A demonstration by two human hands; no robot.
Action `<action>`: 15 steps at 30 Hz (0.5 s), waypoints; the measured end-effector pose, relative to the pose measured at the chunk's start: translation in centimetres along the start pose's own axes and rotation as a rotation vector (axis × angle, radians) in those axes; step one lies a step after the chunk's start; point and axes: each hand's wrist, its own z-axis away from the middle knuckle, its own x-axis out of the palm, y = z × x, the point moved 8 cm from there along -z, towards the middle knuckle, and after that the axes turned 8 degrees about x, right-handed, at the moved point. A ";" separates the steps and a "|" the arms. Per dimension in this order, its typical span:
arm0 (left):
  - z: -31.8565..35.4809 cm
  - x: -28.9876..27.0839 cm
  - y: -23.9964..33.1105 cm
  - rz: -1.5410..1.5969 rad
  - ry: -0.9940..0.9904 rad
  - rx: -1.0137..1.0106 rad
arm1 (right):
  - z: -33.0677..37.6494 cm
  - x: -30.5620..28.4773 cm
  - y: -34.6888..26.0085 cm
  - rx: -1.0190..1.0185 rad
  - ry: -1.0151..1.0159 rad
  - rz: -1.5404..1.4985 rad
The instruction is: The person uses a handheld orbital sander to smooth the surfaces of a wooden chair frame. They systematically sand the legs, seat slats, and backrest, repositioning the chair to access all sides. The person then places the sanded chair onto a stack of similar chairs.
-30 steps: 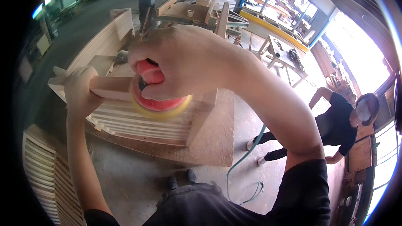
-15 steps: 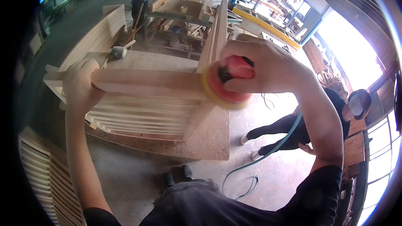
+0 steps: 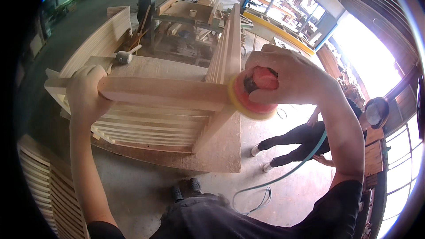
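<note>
A slatted wooden frame (image 3: 166,92), like a chair or bench, lies on a worktable (image 3: 221,157). My left hand (image 3: 88,95) is closed around the left part of its top rail. In my right hand (image 3: 292,75) is a red round sander (image 3: 261,79) with a yellow pad, fingers wrapped over its top. The pad's edge sits at the rail's right end, by the corner where a slatted side runs away from me. Whether the pad presses on the wood I cannot tell.
A mallet (image 3: 125,56) lies on the table behind the frame. A green hose (image 3: 283,177) hangs at my right and loops on the floor. Another person (image 3: 301,139) stands to the right. Slatted panels (image 3: 44,186) stand at lower left; a wood-laden bench (image 3: 186,13) is behind.
The sander in my right hand has shifted a little right, to the rail's end. My left hand keeps its hold on the rail.
</note>
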 end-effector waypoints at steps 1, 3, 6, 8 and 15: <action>0.0 -0.1 0.1 -0.011 -0.002 0.012 | 0.0 0.2 0.4 0.030 -0.007 -0.005; 0.2 -0.2 0.0 -0.032 -0.007 0.035 | -0.5 0.2 -0.9 -0.023 -0.009 -0.030; 0.1 -0.1 0.2 -0.042 0.024 0.026 | -0.5 0.6 -1.1 -0.040 0.001 -0.040; 0.1 0.2 -0.2 -0.045 0.010 0.018 | -0.8 0.3 -0.1 0.016 0.002 -0.049; 0.2 0.3 -0.3 -0.026 0.016 0.043 | -0.9 0.6 -1.1 -0.062 0.068 -0.043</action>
